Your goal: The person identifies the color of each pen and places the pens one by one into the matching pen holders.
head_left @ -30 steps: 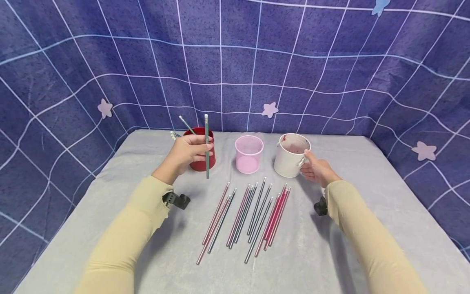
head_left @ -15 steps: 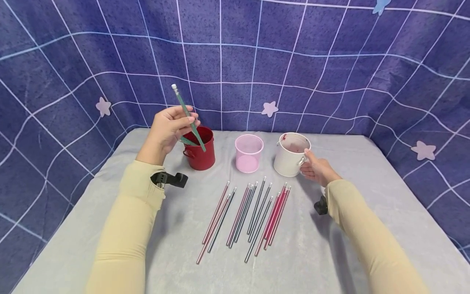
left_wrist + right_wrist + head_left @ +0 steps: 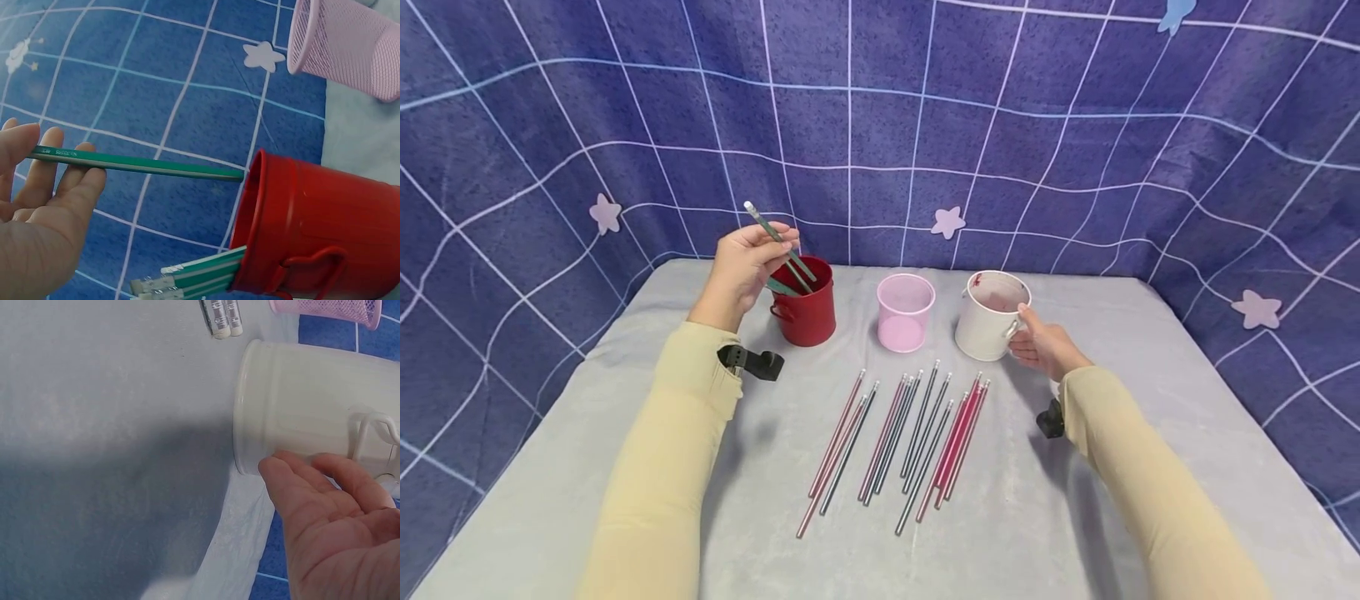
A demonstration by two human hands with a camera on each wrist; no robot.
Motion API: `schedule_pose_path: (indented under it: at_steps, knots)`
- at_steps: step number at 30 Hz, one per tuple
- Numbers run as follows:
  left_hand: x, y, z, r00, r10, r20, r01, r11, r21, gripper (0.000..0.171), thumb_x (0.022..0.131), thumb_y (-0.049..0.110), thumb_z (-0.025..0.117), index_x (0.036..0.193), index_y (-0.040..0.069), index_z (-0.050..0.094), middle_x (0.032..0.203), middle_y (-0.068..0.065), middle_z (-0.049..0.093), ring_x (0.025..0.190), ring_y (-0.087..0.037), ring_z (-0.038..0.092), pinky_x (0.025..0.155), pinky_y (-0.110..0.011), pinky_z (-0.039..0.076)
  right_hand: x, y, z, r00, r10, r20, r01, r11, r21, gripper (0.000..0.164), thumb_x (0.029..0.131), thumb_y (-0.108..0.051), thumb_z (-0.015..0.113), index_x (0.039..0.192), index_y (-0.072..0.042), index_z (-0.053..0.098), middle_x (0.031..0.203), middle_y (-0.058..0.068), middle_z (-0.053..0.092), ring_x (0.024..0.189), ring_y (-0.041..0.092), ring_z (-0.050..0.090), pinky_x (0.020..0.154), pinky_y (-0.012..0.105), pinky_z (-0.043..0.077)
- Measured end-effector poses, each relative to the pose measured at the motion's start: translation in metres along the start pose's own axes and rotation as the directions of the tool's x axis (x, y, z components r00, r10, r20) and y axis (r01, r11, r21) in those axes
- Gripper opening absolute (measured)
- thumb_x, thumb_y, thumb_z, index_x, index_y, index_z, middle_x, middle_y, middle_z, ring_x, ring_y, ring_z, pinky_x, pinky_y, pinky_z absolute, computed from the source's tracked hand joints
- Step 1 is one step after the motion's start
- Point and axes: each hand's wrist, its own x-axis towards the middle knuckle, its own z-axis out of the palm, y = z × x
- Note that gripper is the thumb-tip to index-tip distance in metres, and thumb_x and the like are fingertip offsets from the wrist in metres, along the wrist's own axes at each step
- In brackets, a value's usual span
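My left hand (image 3: 741,271) pinches a green pencil (image 3: 137,163) between thumb and fingers, eraser end up. The pencil slants down, its lower end at the mouth of the red bucket (image 3: 808,321). Several other green pencils (image 3: 203,275) lean out of that bucket, their white erasers showing in the left wrist view. My right hand (image 3: 1048,350) holds the white bucket (image 3: 979,329) at its side, thumb up by the rim and fingers beside the handle. In the right wrist view, fingertips (image 3: 275,464) lie against the bucket's wall.
A pink mesh cup (image 3: 904,325) stands between the two buckets. In front, several red pencils (image 3: 955,437) and dark pencils (image 3: 925,467) lie in loose rows on the grey cloth (image 3: 1000,533). A blue gridded curtain (image 3: 880,125) hangs behind the table.
The left hand has lifted the green pencil from in front of the red bucket, tilted it and lowered its end to the bucket's mouth. The right hand stays at the white bucket.
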Motion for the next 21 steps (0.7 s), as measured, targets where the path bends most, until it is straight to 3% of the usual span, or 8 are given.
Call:
schedule_pose_path:
  at_steps: [5, 13, 18, 21]
  knots:
    - [0.006, -0.001, -0.005, 0.997, -0.074, -0.029, 0.077, 0.991, 0.113, 0.035, 0.088, -0.016, 0.053, 0.079, 0.012, 0.071, 0.081, 0.002, 0.071, 0.082, -0.011, 0.067, 0.09, -0.026, 0.048, 0.001, 0.0, 0.001, 1.0, 0.013, 0.009, -0.013, 1.0, 0.016, 0.087, 0.099, -0.056, 0.024, 0.139, 0.021, 0.023, 0.143, 0.038, 0.026, 0.136, 0.041, 0.028, 0.11, 0.043, 0.027]
    - [0.01, -0.002, -0.007, 0.983, -0.184, -0.022, 0.185, 0.958, 0.218, 0.033, 0.088, -0.014, 0.055, 0.084, 0.015, 0.069, 0.081, 0.005, 0.07, 0.08, -0.008, 0.066, 0.087, -0.023, 0.049, -0.001, -0.003, 0.0, 1.0, 0.008, 0.024, -0.009, 1.0, 0.029, 0.086, 0.099, -0.055, 0.024, 0.139, 0.022, 0.02, 0.144, 0.038, 0.025, 0.137, 0.042, 0.027, 0.111, 0.043, 0.026]
    - [0.011, -0.009, -0.009, 0.973, -0.229, -0.015, 0.224, 0.933, 0.28, 0.027, 0.089, -0.011, 0.055, 0.094, 0.013, 0.065, 0.082, 0.008, 0.069, 0.082, -0.008, 0.064, 0.105, -0.036, 0.036, -0.001, -0.003, 0.0, 1.0, 0.01, 0.008, -0.01, 1.0, 0.025, 0.088, 0.099, -0.056, 0.026, 0.138, 0.023, 0.023, 0.143, 0.038, 0.027, 0.135, 0.042, 0.03, 0.11, 0.043, 0.027]
    - [0.011, -0.013, -0.01, 0.97, -0.241, -0.017, 0.235, 0.923, 0.304, 0.025, 0.09, -0.011, 0.053, 0.103, 0.009, 0.061, 0.081, 0.01, 0.069, 0.081, -0.007, 0.063, 0.107, -0.04, 0.032, -0.001, -0.002, 0.0, 1.0, 0.008, 0.008, -0.008, 1.0, 0.029, 0.087, 0.099, -0.056, 0.026, 0.138, 0.022, 0.023, 0.143, 0.038, 0.027, 0.135, 0.042, 0.03, 0.11, 0.043, 0.027]
